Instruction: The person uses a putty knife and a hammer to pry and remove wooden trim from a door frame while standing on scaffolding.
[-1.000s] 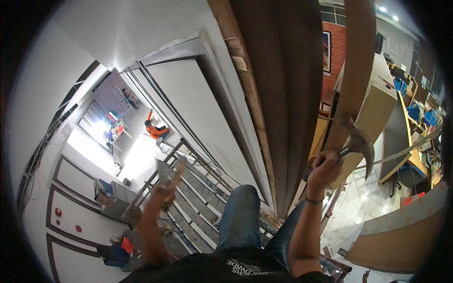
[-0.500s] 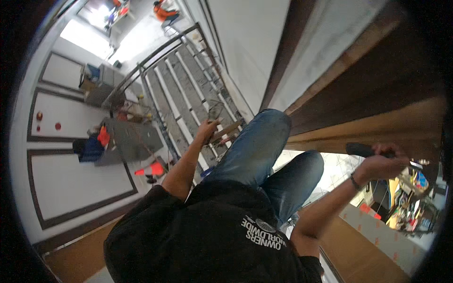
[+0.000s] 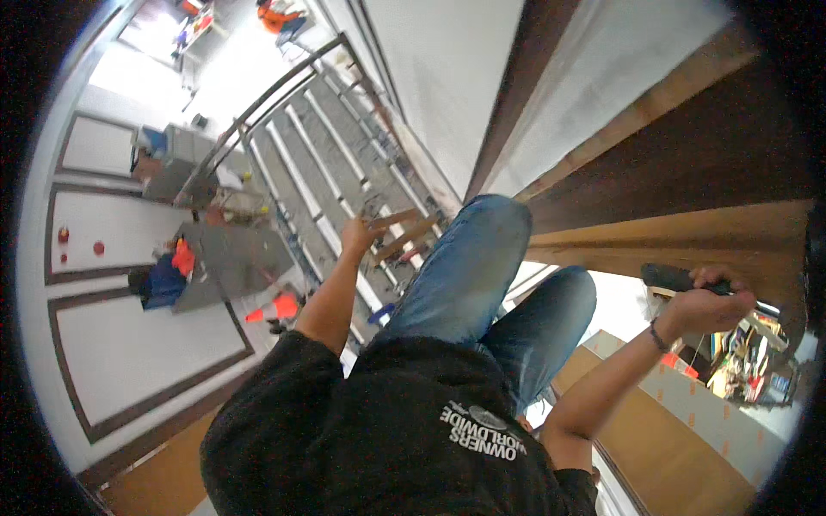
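Note:
My left hand is out over the scaffold, its fingers closed at the near end of a short brown wooden strip. A second piece of wood lies just beside it, close to my knee. On the right, my right hand is wrapped round a tool with a thick black handle. A pale metal part pokes out past that hand; the tool's exact kind cannot be made out. This hand is close to the brown wooden panel.
Below me on the left runs a metal scaffold frame with white bars. An orange cone and grey cabinets stand beyond it. A person in orange is far off. Cluttered tools sit at lower right.
My left hand has shifted slightly left and up, and the wooden strip now shows clearly at its fingers. My right hand keeps its tool, almost in place. The whole view has tilted a little.

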A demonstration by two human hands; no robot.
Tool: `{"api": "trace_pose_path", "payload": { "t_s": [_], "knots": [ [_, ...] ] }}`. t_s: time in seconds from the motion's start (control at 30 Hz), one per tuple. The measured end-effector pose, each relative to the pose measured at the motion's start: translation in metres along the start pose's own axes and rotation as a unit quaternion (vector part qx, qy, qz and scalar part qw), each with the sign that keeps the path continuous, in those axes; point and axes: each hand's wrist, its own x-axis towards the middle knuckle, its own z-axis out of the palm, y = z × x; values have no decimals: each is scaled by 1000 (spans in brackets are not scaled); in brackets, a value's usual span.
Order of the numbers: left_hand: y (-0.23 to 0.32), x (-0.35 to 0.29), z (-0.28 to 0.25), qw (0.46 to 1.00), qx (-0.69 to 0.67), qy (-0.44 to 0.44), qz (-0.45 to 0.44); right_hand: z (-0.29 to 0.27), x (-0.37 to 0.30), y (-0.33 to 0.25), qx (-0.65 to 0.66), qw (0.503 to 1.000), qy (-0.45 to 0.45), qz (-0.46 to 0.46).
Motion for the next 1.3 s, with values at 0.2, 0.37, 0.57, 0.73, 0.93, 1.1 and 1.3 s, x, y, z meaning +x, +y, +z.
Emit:
{"api": "trace_pose_path", "payload": {
  "t_s": [0.2,0.37,0.57,0.73,0.93,1.1,1.3],
  "knots": [
    [49,-7,-26,854,-510,-65,-82,-2,-8,19,15,1000,-3,4],
    [220,-64,-142,719,-663,-167,122,-7,-9,11,104,993,-41,26],
    [381,-145,-217,652,-599,-351,305,-21,-34,-3,201,961,-130,141],
    [475,-191,-222,529,-615,-466,353,-26,-49,-22,286,930,-182,138],
    [516,-213,-219,529,-627,-471,324,-39,-50,-28,311,933,-119,137],
    [533,-207,-220,534,-628,-456,336,-45,-46,-24,339,925,-118,129],
    [544,-203,-229,515,-639,-451,351,-47,-45,-21,349,921,-92,145]
  ]
}}
